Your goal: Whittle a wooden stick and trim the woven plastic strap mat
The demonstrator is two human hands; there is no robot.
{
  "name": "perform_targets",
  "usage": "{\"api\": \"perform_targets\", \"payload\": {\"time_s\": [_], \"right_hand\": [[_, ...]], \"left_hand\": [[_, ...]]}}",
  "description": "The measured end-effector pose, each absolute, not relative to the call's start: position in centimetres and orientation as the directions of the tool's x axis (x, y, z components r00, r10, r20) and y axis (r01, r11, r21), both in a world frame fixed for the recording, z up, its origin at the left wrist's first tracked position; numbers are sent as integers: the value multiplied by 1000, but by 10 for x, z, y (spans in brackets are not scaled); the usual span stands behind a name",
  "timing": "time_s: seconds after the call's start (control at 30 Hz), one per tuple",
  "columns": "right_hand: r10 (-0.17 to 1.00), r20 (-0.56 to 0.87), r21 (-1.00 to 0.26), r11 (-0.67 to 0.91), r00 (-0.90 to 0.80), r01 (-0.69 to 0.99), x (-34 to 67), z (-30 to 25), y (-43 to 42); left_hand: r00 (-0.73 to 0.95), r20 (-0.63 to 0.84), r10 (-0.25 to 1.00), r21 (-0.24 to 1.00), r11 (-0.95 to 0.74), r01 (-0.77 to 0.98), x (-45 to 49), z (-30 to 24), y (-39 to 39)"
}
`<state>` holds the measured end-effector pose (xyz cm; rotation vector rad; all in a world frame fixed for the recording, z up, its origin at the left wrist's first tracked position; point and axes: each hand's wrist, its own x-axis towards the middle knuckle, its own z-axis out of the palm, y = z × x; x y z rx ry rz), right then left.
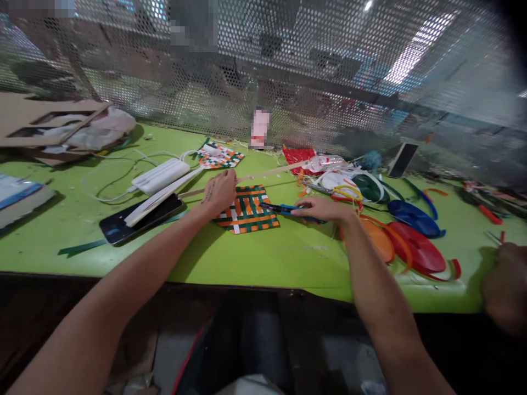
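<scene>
A woven patch of orange, green and white strips lies flat on the green table in front of me. My left hand is closed at its upper left edge, with fingertips partly hidden. From the right, my right hand grips a blue-handled tool that looks like pliers; its dark tip lies over the patch. Past my left hand runs a long tan strip. A second woven piece rests behind that hand.
To the left are a black phone with pale strips across it, a white power strip and a cardboard box. Coils of orange, red and blue strip lie right. Another person's hand is at the right edge. Perforated mesh stands behind.
</scene>
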<state>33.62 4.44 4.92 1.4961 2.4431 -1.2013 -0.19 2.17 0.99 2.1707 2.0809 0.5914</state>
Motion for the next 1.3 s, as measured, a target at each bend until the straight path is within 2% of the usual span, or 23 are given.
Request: {"api": "perform_targets", "payload": {"time_s": [0.03, 0.1, 0.17, 0.23, 0.3, 0.37, 0.43, 0.5, 0.6, 0.7, 0.87, 0.97, 1.1, 1.3], "right_hand": [[789, -383, -559, 216, -480, 800, 346, 49, 49], [930, -226, -484, 150, -289, 862, 361, 49, 56], [980, -94, -473, 110, -174, 874, 366, 48, 59], [953, -137, -537, 158, -270, 828, 361, 47, 58], [845, -269, -620, 216, -463, 754, 351, 46, 54], [765, -349, -631, 235, -541, 739, 345, 45, 51], [827, -314, -575, 225, -466, 787, 346, 45, 52], [931, -181, -529, 179, -316, 829, 353, 45, 56], [971, -75, -624, 130, -225, 771, 362, 45, 60], [945, -118, -692, 142, -306, 708, 353, 44, 57], [907, -216, -601, 168, -361, 781, 332, 41, 48], [908, -217, -578, 178, -359, 796, 333, 39, 49], [911, -211, -573, 177, -353, 800, 339, 35, 53], [895, -293, -586, 109, -336, 803, 341, 28, 57]], "left_hand": [[19, 195, 981, 307, -79, 948, -2, 8, 22], [49, 151, 987, 276, -89, 957, -2, 6, 23], [69, 131, 989, 249, -101, 963, -1, 5, 23], [76, 128, 989, 243, -105, 964, -1, 6, 23], [73, 124, 990, 249, -102, 963, -1, 7, 22], [70, 119, 990, 255, -98, 962, -1, 8, 22], [67, 118, 991, 252, -95, 963, -2, 8, 22], [73, 117, 990, 243, -100, 965, -2, 7, 22], [81, 115, 990, 230, -106, 967, -2, 6, 23], [78, 119, 990, 224, -103, 969, -2, 5, 23], [92, 132, 987, 223, -120, 967, -2, 6, 22], [80, 112, 990, 235, -104, 966, -1, 9, 21], [76, 108, 991, 242, -101, 965, 0, 10, 21], [90, 129, 988, 237, -119, 964, -2, 4, 24]]}}
